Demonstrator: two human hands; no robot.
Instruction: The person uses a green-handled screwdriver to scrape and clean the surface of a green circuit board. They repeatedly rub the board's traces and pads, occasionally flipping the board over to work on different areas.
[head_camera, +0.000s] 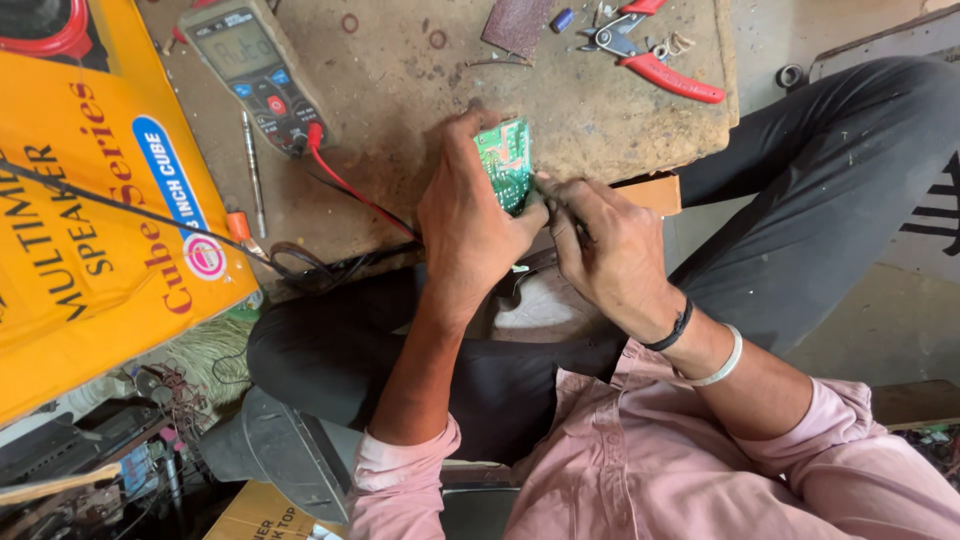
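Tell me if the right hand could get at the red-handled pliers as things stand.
Probably yes: the pliers lie uncovered on the bench beyond the right hand, but its fingers hold a thin tool.

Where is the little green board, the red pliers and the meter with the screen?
green circuit board (506, 163), head view, on the middle of its green face.
red-handled pliers (672, 78), head view, on the lower red handle.
multimeter (252, 72), head view, on its body just below the screen.

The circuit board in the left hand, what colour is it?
Green, with pale markings; the circuit board shows best in the head view, held in the left hand.
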